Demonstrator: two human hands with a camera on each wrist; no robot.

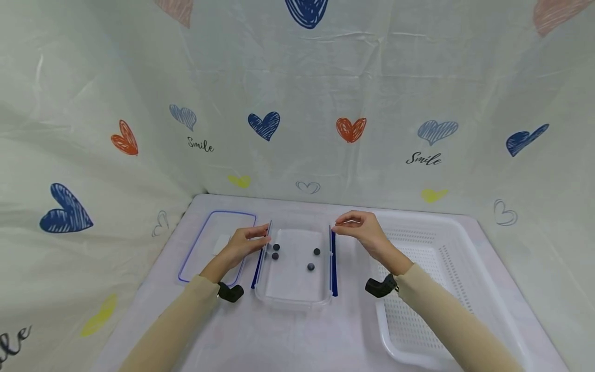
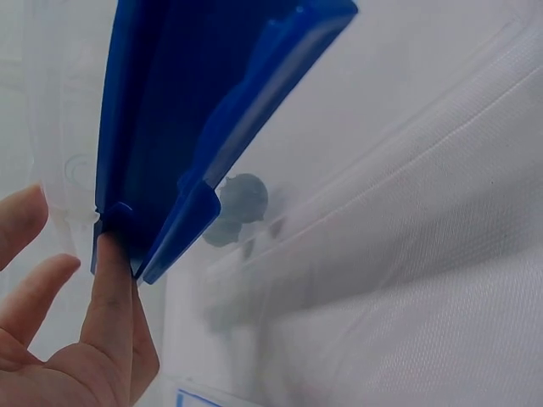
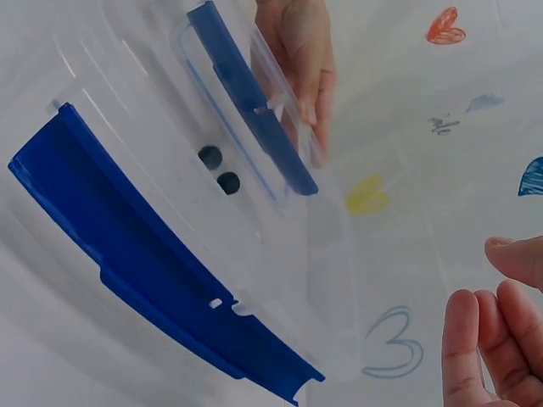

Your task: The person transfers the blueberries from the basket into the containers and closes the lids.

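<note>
Plastic box (image 1: pixel 293 304) on the tabletop (image 1: pixel 297 346), between lid (image 1: pixel 204 248) and basket (image 1: pixel 385 330).
Dark balls (image 1: pixel 311 266) sit inside; light, even pressure on both sides would probably keep them from rolling. The left hand (image 1: pixel 241 243) has its fingers stretched out, touching the left blue clip (image 2: pixel 161 102); the right hand (image 1: pixel 367 232) holds nothing, fingers loose beside the box's right side. No brand is readable; the far cloth (image 1: pixel 302 77) says "Smile" twice in script.
</note>
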